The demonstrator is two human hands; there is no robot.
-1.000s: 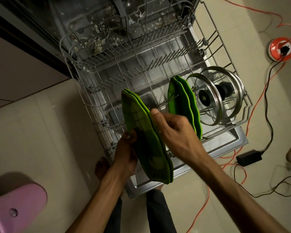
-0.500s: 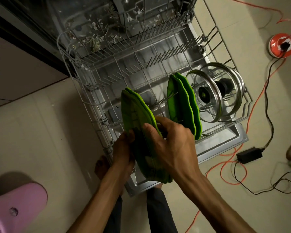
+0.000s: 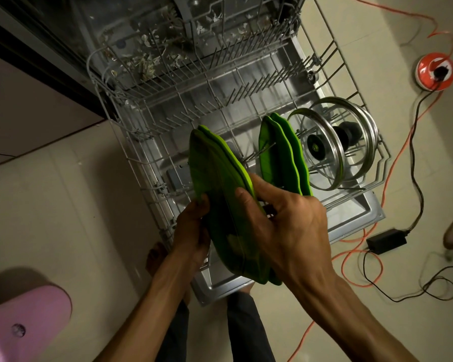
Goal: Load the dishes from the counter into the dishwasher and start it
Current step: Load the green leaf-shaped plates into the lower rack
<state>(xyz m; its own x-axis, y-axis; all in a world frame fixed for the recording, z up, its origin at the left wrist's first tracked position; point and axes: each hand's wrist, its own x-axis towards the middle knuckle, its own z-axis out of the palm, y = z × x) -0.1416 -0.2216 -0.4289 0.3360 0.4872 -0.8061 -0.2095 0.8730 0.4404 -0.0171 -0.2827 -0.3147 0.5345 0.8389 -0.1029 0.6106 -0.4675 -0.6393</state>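
Note:
I hold a stack of green leaf-shaped plates [image 3: 215, 178] on edge above the front of the pulled-out dishwasher rack [image 3: 131, 134]. My left hand [image 3: 194, 228] grips the stack from the left, its thumb on the face. My right hand [image 3: 285, 223] clasps the right edge with fingers curled around it. More green plates [image 3: 280, 155] stand upright in the rack's tines to the right. Behind them two glass pot lids [image 3: 332, 145] with steel rims and black knobs stand on edge.
The open dishwasher door [image 3: 361, 218] lies flat under the rack. Orange and black cables [image 3: 372, 246], a black adapter [image 3: 386, 241] and a red cable reel [image 3: 434, 71] lie on the tiled floor at right. A pink stool [image 3: 24, 327] stands at lower left.
My right hand slid down from the stack's upper edge to clasp its right side lower down. The stack tilted slightly and stayed above the rack's front.

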